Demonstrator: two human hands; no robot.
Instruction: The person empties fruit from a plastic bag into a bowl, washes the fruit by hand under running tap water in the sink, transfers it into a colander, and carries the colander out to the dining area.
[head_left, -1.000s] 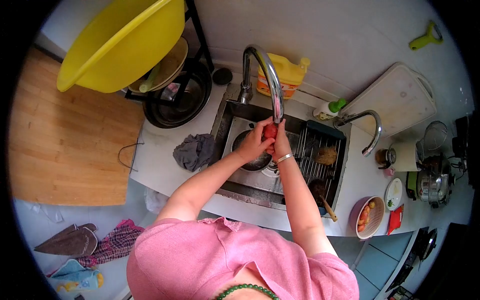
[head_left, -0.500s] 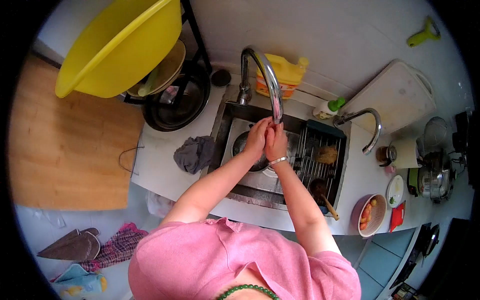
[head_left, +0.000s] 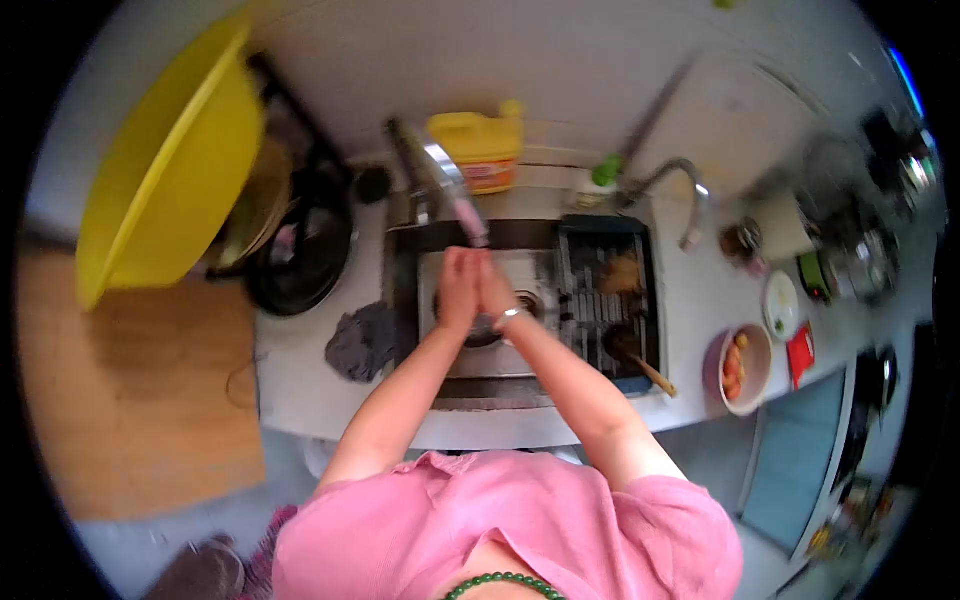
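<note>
Under the spout of the curved chrome faucet (head_left: 445, 175), my left hand (head_left: 460, 285) and my right hand (head_left: 496, 288) are pressed against each other. Their fingers look stretched out toward the spout, though motion blurs them, and I see no object between them. A silver bracelet (head_left: 509, 318) circles my right wrist. Beneath the hands lies the metal sink (head_left: 520, 375), with a dark round thing in it partly hidden by my hands. The sink's right side carries a dark drain rack (head_left: 590, 290) holding a brown scrubber (head_left: 622, 274) and a wooden-handled brush (head_left: 655, 376).
Left of the sink are a grey cloth (head_left: 360, 342), a dark pan (head_left: 300, 275) and a yellow basin (head_left: 170, 170). Behind stand a yellow jug (head_left: 478, 145) and a green-topped bottle (head_left: 600, 182). To the right are a second faucet (head_left: 698, 200), a bowl of reddish produce (head_left: 757, 375) and a white plate (head_left: 781, 303).
My view has shifted, so the sink and faucet appear further left and the basin sits lower. My hands stay together beneath the spout, slightly lower in the picture.
</note>
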